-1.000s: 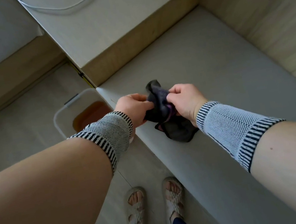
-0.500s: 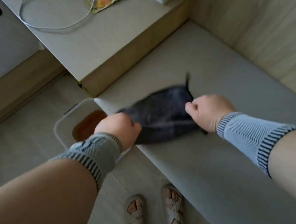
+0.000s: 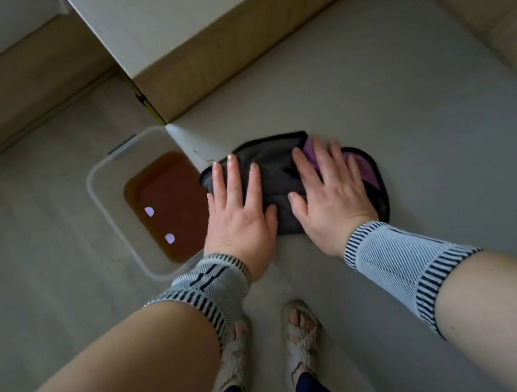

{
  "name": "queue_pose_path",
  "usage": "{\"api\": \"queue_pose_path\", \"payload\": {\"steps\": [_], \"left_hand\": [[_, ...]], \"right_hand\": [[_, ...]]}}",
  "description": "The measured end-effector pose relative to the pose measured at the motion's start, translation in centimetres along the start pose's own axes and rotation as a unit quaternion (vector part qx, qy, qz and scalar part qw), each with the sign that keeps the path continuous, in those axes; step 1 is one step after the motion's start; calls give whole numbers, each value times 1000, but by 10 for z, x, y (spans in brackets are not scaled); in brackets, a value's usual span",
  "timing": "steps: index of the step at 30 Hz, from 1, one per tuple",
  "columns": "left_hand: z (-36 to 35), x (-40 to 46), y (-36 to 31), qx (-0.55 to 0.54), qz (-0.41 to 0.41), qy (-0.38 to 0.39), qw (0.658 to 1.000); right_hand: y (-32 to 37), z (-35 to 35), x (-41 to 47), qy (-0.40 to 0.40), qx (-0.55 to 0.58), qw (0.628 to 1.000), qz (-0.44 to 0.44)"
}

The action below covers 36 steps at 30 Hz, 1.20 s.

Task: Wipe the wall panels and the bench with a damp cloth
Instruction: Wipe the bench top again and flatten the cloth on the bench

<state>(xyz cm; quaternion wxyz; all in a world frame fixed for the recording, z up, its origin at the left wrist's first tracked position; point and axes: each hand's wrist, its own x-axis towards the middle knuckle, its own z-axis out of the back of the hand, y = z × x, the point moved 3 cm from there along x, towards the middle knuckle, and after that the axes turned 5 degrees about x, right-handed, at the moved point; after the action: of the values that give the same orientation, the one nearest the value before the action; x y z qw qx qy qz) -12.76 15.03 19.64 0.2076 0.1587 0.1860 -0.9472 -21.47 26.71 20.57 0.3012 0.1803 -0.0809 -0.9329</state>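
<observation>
Left hand (image 3: 239, 218) and right hand (image 3: 330, 200) pressed flat, fingers straight, side by side on dark cloth (image 3: 275, 173) spread on grey table (image 3: 405, 106); tub (image 3: 106, 198) of brown water left of left hand.

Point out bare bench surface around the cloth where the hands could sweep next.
Free: the wide bench stretch right of the cloth, up to the wall panel, and the strip behind it toward the raised step. Crowded: the front-left corner, where left hand and right hand press the cloth beside the tub.
</observation>
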Motion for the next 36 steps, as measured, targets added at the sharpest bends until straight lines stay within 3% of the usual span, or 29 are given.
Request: {"api": "queue_pose_path", "payload": {"steps": [5, 8, 14, 21, 26, 30, 34, 36], "left_hand": [[40, 47, 41, 9, 101, -39, 994], [52, 62, 46, 12, 117, -39, 992], [38, 51, 25, -114, 171, -29, 978], [9, -4, -12, -9, 71, 61, 996], [-4, -54, -39, 66, 8, 175, 982], [21, -55, -53, 165, -29, 205, 964], [66, -21, -73, 29, -66, 118, 990], [85, -14, -91, -7, -102, 130, 986]], "right_hand": [[42, 14, 82, -6, -18, 999, 49], [60, 27, 113, -40, -81, 993, 81], [39, 14, 80, -100, -9, 995, 20], [-5, 16, 13, -99, 61, 993, 21], [-38, 15, -45, -88, 113, 990, -15], [-41, 37, -61, -33, 159, 981, -104], [-37, 82, -57, -40, 249, 950, -182], [-33, 103, -63, -45, 276, 945, -170]]}}
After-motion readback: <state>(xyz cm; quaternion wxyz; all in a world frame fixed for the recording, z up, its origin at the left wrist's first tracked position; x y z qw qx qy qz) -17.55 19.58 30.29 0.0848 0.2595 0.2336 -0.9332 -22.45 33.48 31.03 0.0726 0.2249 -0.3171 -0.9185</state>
